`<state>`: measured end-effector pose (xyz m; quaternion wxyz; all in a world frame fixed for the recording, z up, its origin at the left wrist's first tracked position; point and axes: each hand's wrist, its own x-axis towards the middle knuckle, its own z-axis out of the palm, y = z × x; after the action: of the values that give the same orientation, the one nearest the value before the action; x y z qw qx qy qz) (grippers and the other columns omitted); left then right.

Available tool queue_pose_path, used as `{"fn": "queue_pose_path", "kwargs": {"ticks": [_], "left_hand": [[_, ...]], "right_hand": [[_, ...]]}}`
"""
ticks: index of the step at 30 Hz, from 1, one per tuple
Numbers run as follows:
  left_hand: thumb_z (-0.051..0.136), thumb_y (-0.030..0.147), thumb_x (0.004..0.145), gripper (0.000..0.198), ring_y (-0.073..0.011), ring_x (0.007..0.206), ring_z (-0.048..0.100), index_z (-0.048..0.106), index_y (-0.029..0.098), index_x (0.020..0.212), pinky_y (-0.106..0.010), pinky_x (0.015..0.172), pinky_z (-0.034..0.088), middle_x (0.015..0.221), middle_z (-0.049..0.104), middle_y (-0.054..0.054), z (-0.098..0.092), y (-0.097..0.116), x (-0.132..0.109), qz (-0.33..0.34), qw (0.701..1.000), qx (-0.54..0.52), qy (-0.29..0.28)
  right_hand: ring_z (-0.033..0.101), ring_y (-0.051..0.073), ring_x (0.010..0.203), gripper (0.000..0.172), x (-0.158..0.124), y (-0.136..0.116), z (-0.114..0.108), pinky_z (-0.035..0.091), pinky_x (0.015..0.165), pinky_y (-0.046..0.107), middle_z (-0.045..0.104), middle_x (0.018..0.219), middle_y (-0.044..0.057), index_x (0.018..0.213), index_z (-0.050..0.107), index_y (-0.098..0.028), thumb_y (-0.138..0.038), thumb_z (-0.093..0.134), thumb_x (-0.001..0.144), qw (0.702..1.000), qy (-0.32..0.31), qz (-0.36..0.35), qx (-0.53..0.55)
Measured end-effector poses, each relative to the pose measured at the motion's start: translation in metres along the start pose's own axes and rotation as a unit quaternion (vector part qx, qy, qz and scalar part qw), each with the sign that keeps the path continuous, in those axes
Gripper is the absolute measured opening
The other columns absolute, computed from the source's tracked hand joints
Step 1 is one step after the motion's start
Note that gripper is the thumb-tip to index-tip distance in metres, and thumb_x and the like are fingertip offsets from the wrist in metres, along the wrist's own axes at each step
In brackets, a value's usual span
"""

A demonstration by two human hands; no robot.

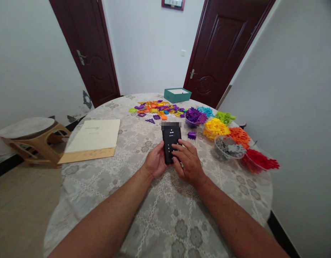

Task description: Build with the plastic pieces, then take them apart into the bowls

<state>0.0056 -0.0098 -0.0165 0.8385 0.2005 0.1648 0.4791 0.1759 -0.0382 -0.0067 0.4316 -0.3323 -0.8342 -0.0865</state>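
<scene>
A black smartphone (169, 157) is held over the middle of the table, tilted toward me. White digits and a row of dots show on its dark screen, and its top end is blurred out. My left hand (156, 163) is closed around the phone's left and lower edge. Over the right half of the screen lies my right hand (189, 161), its fingers stretched out and slightly apart. Its fingertips are at the number keys and hide part of them. Just beyond the phone on the right lies a single purple plastic piece (191, 135).
Mixed plastic pieces (157, 107) are heaped at the back before a green box (172, 96). Bowls of sorted pieces, including yellow (215, 128), grey (227, 147) and red (258, 160), line the right side. Paper sheets (98, 134) lie left, near a stool (28, 125).
</scene>
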Motion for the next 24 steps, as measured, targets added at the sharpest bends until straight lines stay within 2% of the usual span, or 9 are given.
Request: {"fn": "queue_pose_path", "kwargs": {"ticks": [8, 15, 24], "left_hand": [[0.042, 0.041, 0.109, 0.048, -0.0213, 0.082, 0.074, 0.064, 0.01, 0.137, -0.039, 0.081, 0.063, 0.11, 0.078, -0.015, 0.0, 0.0, 0.0, 0.0, 1.0, -0.005, -0.014], [0.045, 0.038, 0.107, 0.046, -0.0252, 0.097, 0.075, 0.065, 0.01, 0.137, -0.038, 0.086, 0.061, 0.111, 0.078, -0.016, 0.004, -0.003, -0.001, 0.006, 1.0, -0.001, 0.01], [0.043, 0.041, 0.108, 0.047, -0.0206, 0.08, 0.074, 0.066, 0.01, 0.134, -0.037, 0.077, 0.063, 0.107, 0.079, -0.015, 0.004, 0.0, -0.002, 0.006, 1.0, 0.01, 0.007]], "right_hand": [[0.056, 0.031, 0.139, 0.022, 0.0, -0.005, -0.001, 0.042, 0.119, 0.06, 0.075, 0.125, 0.008, 0.111, 0.069, -0.024, -0.015, 0.062, 0.093, 1.0, 0.013, -0.017, 0.015], [0.049, 0.033, 0.146, 0.024, 0.004, -0.011, 0.003, 0.038, 0.122, 0.062, 0.072, 0.134, 0.009, 0.116, 0.07, -0.023, -0.019, 0.062, 0.094, 1.0, -0.02, -0.02, 0.002], [0.056, 0.031, 0.139, 0.025, 0.002, -0.007, -0.002, 0.042, 0.119, 0.06, 0.075, 0.126, 0.008, 0.114, 0.07, -0.024, -0.014, 0.062, 0.093, 0.999, 0.026, -0.019, 0.014]]}}
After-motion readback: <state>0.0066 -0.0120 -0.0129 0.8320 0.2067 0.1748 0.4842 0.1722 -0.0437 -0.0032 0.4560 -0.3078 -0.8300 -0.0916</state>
